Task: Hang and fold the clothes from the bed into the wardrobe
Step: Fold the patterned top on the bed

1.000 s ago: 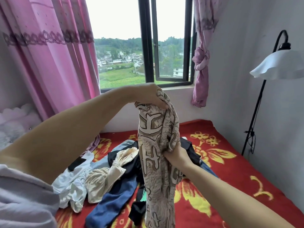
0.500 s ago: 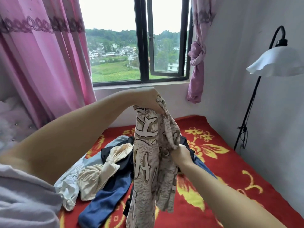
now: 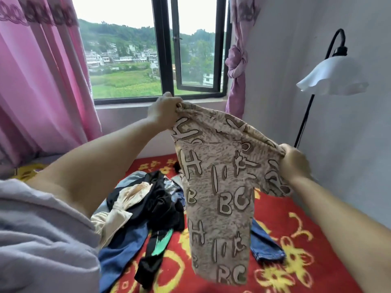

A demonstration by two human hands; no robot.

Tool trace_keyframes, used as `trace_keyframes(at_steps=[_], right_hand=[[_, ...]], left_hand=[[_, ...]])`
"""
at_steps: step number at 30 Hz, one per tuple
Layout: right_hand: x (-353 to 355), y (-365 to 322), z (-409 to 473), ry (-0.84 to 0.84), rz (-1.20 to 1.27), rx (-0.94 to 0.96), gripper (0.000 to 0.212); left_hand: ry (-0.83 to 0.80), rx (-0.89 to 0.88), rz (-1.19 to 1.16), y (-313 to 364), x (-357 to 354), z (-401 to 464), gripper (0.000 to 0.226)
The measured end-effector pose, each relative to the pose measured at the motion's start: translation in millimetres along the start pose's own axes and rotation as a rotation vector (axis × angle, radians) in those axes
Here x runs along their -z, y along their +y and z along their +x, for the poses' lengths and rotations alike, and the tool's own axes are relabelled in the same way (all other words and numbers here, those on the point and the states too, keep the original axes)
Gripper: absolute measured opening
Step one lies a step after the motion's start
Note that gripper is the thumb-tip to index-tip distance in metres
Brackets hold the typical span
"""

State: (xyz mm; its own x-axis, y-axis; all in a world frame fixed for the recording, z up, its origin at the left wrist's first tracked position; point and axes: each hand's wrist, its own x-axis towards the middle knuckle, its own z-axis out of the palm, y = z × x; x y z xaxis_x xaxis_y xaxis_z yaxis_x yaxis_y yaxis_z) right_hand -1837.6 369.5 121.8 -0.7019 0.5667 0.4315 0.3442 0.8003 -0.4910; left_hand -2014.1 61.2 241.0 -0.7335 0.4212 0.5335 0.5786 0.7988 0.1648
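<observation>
1. Beige shirt [image 3: 218, 187], soft crumpled knit printed with "H" and "BC" letters, hangs above the red bed [image 3: 296, 240].
2. My left hand [image 3: 163, 113] and right hand [image 3: 294, 161] each clutch its top edge.

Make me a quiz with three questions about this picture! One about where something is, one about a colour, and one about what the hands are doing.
1. Where is the lamp?
A. Right of the window
B. On the bed
C. Behind the left curtain

2. What colour is the bedspread?
A. Blue with stripes
B. Red with yellow flowers
C. Plain white

3. What is happening to the lettered shirt?
A. It lies folded on the bed
B. It hangs from a hanger
C. Both hands hold it up, spread out

Answers:
1. A, the lamp stands by the wall at the right.
2. B, red cloth with yellow flowers shows under the clothes pile.
3. C, the left hand and right hand each grip a top edge.
</observation>
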Motion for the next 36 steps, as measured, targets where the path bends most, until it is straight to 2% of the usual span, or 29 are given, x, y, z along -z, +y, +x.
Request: trace_keyframes(at_steps=[2,4,9,12,15,18,21,26,28,30,31,32,34,36], right_hand=[[18,0,15,0.072,-0.002,0.013,0.022],[27,4,21,0.123,-0.059,0.09,0.023],[-4,21,-33,-0.139,-0.164,0.343,0.029],[-56,32,-101,-0.378,-0.317,0.541,0.028],[-123,47,-180,-0.509,-0.336,0.775,0.046],[-190,68,-262,-0.778,-0.373,0.823,0.059],[-254,105,-347,-1.219,-0.499,0.773,0.058],[-296,120,-455,-1.507,-0.466,0.824,0.058],[-304,119,-477,-1.669,-0.496,0.906,0.054],[-307,117,-483,-1.839,-0.519,0.873,0.054],[-308,117,-479,-1.833,-0.466,0.793,0.049],[-310,118,-473,-1.755,-0.366,0.688,0.041],[-317,122,-453,-1.437,-0.182,0.457,0.031],[-330,135,-427,-1.172,-0.161,0.233,0.034]], left_hand=[[0.124,0.054,-0.033,5,-7,2,0.022],[0.17,0.079,-0.094,-1,-11,-4,0.025],[0.08,0.085,-0.21,-57,-46,-82,0.021],[-0.107,0.075,-0.183,-96,-89,-167,0.02],[-0.362,-0.056,-0.081,-130,-140,-265,0.023],[-0.547,-0.177,0.042,-160,-191,-371,0.025],[-0.684,-0.222,0.111,-181,-230,-473,0.031],[-0.941,-0.121,0.257,-203,-261,-600,0.027],[-1.11,0.003,0.389,-205,-268,-636,0.042],[-1.224,0.147,0.45,-195,-271,-650,0.052],[-1.199,0.172,0.394,-186,-276,-653,0.055],[-1.122,0.116,0.333,-174,-281,-655,0.06],[-0.894,-0.098,0.231,-145,-295,-651,0.074],[-0.839,-0.247,0.138,-112,-312,-649,0.08]])
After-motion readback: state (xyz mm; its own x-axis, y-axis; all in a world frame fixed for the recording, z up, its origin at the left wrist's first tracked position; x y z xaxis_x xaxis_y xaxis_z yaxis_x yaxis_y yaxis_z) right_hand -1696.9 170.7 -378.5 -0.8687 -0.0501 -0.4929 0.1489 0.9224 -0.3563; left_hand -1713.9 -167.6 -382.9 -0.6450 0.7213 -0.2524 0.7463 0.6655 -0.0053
